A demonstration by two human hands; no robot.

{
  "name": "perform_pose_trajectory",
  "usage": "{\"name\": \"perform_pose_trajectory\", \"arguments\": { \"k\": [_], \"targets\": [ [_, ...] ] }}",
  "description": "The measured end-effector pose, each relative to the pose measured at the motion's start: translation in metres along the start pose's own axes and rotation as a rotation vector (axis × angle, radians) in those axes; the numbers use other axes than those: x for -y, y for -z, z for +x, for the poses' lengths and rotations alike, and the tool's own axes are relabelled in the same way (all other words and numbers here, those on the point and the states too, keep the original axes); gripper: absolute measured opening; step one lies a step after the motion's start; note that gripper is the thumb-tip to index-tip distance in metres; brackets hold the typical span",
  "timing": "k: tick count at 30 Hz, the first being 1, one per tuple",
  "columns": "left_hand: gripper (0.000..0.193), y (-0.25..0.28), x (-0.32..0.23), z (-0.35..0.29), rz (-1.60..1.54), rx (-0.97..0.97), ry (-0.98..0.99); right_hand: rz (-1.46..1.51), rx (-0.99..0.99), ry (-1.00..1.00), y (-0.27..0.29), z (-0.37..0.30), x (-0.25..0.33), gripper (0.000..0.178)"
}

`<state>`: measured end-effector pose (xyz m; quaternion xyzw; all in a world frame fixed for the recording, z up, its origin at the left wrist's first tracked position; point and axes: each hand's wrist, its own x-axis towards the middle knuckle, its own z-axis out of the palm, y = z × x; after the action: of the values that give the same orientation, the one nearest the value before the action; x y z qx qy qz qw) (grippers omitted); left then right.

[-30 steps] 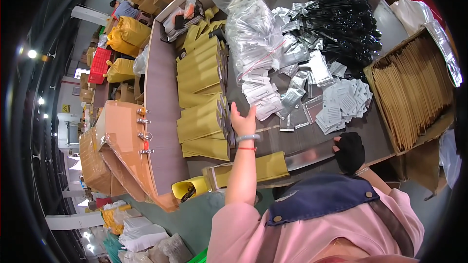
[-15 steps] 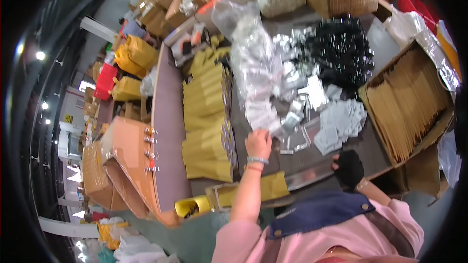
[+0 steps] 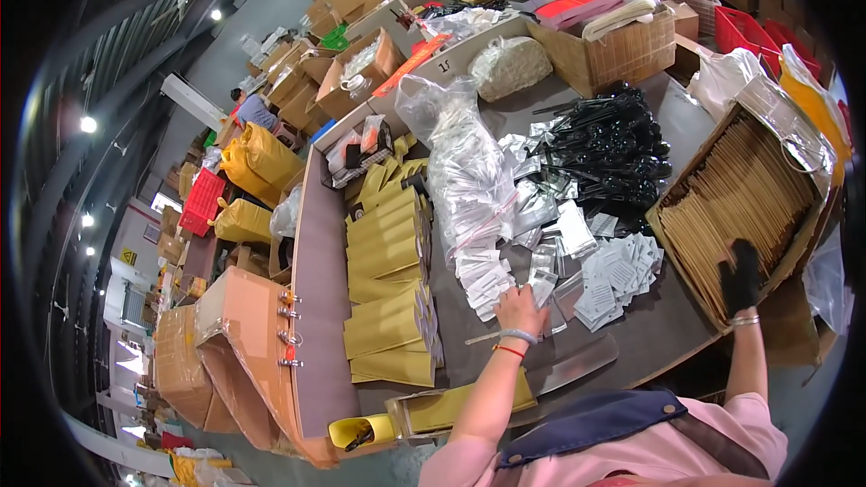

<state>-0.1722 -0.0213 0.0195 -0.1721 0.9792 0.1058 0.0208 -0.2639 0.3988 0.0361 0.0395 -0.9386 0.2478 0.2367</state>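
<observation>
My left hand [image 3: 521, 310], bare with bands at the wrist, reaches down at the lower end of a heap of small white packets [image 3: 483, 275]. Its fingers look slightly apart, and its fingertips touch or nearly touch the packets. My right hand [image 3: 741, 278], in a black glove, lies with fingers stretched over brown cardboard pieces [image 3: 735, 203] packed upright in an open carton [image 3: 690, 266]. Between the hands are grey-white printed cards [image 3: 618, 278] and shiny silver sachets [image 3: 575, 228]. Behind them lies a pile of black plastic-wrapped pieces [image 3: 609, 140].
Stacked olive-yellow envelopes [image 3: 388, 325] run along the left of the table [image 3: 320, 307]. A clear strip [image 3: 577, 365] and yellow sheet [image 3: 469, 406] lie at the front edge, beside a yellow cup [image 3: 363, 433]. Cartons [image 3: 253, 343] with metal clips stand left.
My right hand has moved right and away from me, from the table's front edge onto the carton. My left hand has shifted slightly right at the packets. The view has tilted.
</observation>
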Motion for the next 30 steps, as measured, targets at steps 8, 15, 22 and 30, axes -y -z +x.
{"name": "perform_pose_trajectory", "arguments": {
  "k": [8,15,22,30],
  "targets": [
    [0.043,-0.015,0.002,-0.022,-0.179,-0.106,0.011,-0.438,0.312,-0.161,0.021,0.026,-0.051,0.04],
    [0.03,0.018,-0.001,-0.063,-0.755,0.15,-0.133,-0.643,0.437,-0.226,-0.011,0.026,-0.107,0.045],
    [0.04,0.017,-0.007,-0.113,-0.317,0.068,-0.372,-0.156,-0.019,-0.318,-0.012,0.039,-0.094,0.041],
    [0.06,-0.012,-0.065,-0.051,-0.605,-0.197,-0.414,0.681,0.152,-0.329,-0.025,0.041,0.034,0.016]
  ]
}}
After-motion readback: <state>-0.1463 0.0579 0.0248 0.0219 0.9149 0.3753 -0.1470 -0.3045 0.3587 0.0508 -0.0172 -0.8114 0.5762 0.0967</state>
